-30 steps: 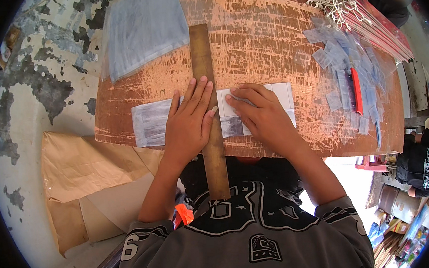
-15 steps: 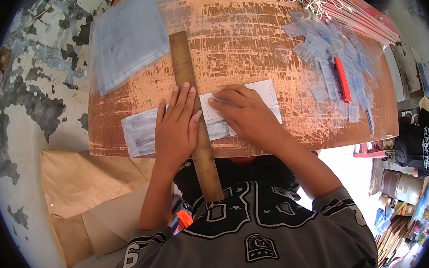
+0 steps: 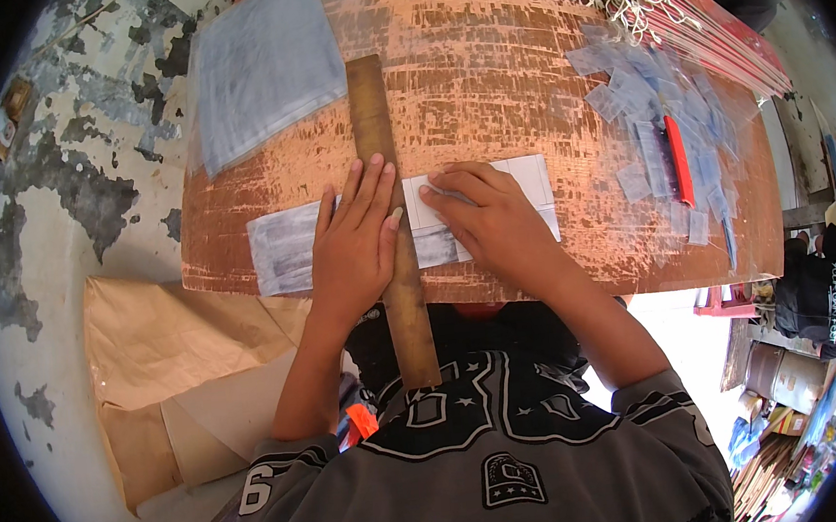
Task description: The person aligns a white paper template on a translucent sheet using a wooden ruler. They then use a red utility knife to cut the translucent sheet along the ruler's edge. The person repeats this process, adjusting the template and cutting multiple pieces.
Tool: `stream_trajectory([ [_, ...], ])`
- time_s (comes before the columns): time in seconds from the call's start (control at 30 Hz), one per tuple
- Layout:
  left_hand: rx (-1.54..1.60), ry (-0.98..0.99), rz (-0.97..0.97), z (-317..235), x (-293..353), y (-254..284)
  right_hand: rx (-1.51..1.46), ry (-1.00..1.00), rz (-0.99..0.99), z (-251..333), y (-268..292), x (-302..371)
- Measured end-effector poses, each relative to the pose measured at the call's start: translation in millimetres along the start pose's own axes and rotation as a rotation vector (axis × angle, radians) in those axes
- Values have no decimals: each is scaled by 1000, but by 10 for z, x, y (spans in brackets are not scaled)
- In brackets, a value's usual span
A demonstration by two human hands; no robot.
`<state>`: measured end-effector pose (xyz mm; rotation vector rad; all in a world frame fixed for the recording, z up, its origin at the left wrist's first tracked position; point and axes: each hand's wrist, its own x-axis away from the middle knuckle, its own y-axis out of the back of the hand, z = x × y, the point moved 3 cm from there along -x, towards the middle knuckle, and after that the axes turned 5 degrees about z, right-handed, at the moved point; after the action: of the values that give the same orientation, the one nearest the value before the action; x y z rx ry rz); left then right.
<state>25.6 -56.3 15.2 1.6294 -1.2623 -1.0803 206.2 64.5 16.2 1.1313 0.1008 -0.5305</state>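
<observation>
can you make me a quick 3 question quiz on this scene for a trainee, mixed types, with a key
1. True or false: the left hand touches the long brown strip.

2. What colour is the slim object lying among the scattered see-through pieces?
a) green
b) red
c) white

3. Fill in the blank: seen from the person's side, the large bluish sheet lies on the far ____ part of the table.

Key:
1. True
2. b
3. left
</observation>
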Motion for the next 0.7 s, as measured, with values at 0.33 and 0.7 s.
stream_trajectory([
  [0.33, -21, -8, 2, 3, 4, -9, -7, -14, 11, 19, 15, 1],
  [0.7, -21, -11, -11, 10, -2, -21, -45, -27, 16, 2, 19, -6],
])
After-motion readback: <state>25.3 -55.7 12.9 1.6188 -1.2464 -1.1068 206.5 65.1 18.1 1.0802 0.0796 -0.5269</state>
